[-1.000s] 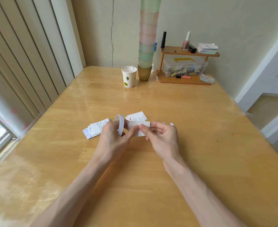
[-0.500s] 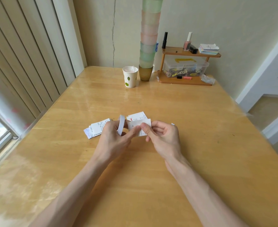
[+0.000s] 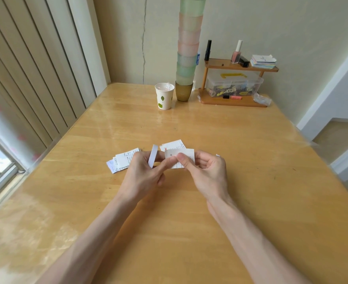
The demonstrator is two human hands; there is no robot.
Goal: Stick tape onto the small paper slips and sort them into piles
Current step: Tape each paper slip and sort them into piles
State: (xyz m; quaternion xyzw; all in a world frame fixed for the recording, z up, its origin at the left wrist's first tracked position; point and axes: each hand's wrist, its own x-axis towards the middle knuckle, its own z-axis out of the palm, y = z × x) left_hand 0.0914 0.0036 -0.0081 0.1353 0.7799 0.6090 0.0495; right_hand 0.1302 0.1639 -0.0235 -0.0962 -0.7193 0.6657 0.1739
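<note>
1. A paper slip is being held just above the middle of the worktop. It is being pinched between the thumb and curled fingers of the right hand, and its left end is being steadied by the thumb of the left hand.
2. A tape roll is being gripped on edge in the clenched fingers of the left hand, just beside the slip. Whether a strip is being drawn onto the paper cannot be told.
3. A pile of slips is being kept on the worktop towards the left edge, partly hidden behind the left hand. It is being judged as slips already sorted, though no tape can be made out on it.
4. Further slips are being kept flat just behind the held one, towards the far edge. Whether they are being saved for taping or counted as a second pile cannot be told.
5. The task is being judged as under way: one slip is being taped, and its sorting is not yet done.
</note>
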